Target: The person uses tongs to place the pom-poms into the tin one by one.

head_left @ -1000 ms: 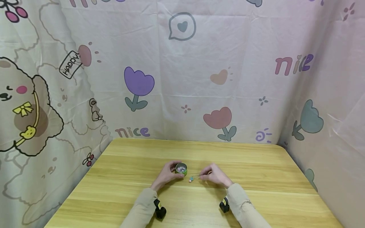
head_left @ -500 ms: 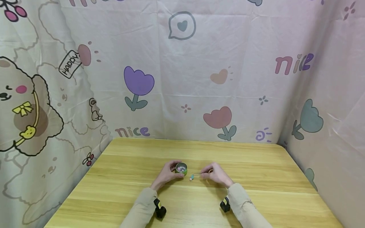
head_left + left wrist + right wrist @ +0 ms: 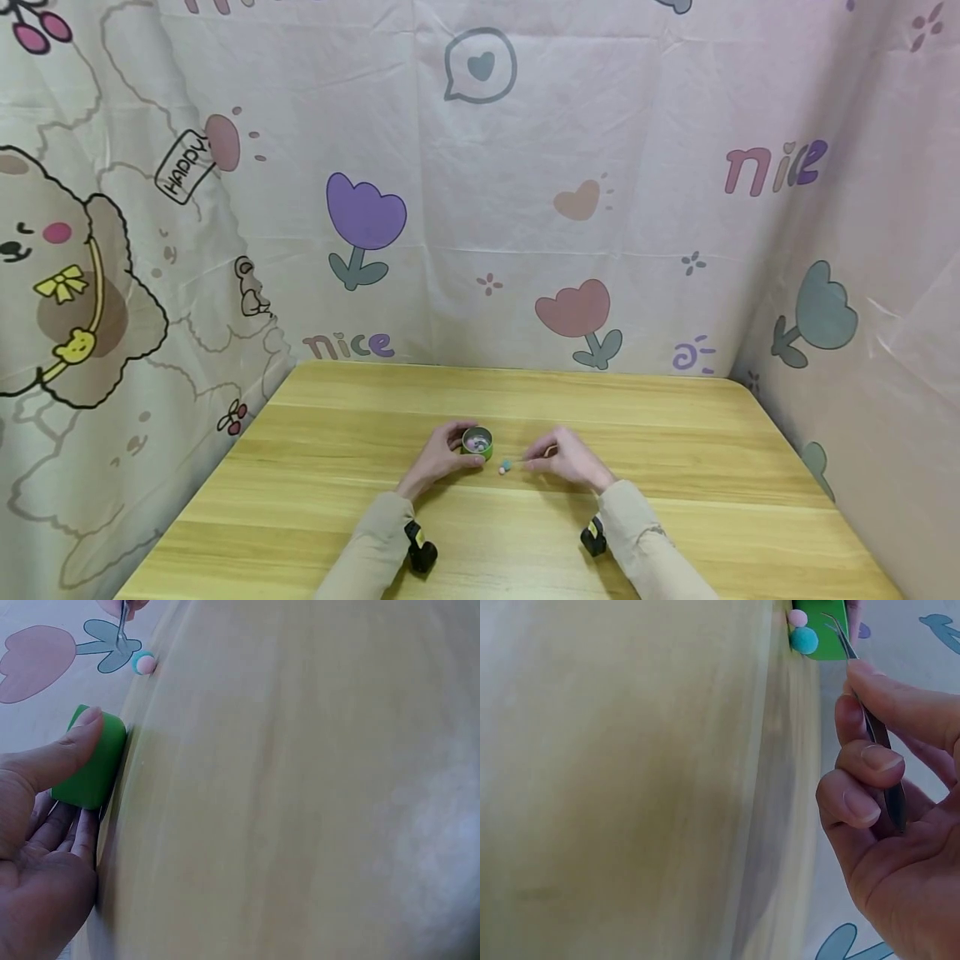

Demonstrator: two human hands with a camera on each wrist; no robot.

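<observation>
My left hand (image 3: 438, 457) grips a small round green tin (image 3: 477, 454), thumb on the near side and fingers round the far side. The open top shows a silvery inner wall and several small pale pieces (image 3: 476, 444). My right hand (image 3: 567, 460) holds slim metal tweezers (image 3: 875, 727) between thumb and fingers. Their bent tips stand slightly apart, close beside a light blue pompom (image 3: 804, 640) and a pink pompom (image 3: 798, 618). Both pompoms lie on the table just right of the tin in the head view.
The wood-grain table (image 3: 360, 400) reaches back to a printed cloth (image 3: 480, 167) that also hangs along both sides. A black wrist camera (image 3: 422, 557) sits at the left beige sleeve (image 3: 367, 542), another black camera (image 3: 593, 537) at the right one.
The tweezers' tips, earlier right at the blue pompom, now show a little to its right. The pompoms have shifted slightly away from the near edge. My left hand keeps its hold on the tin.
</observation>
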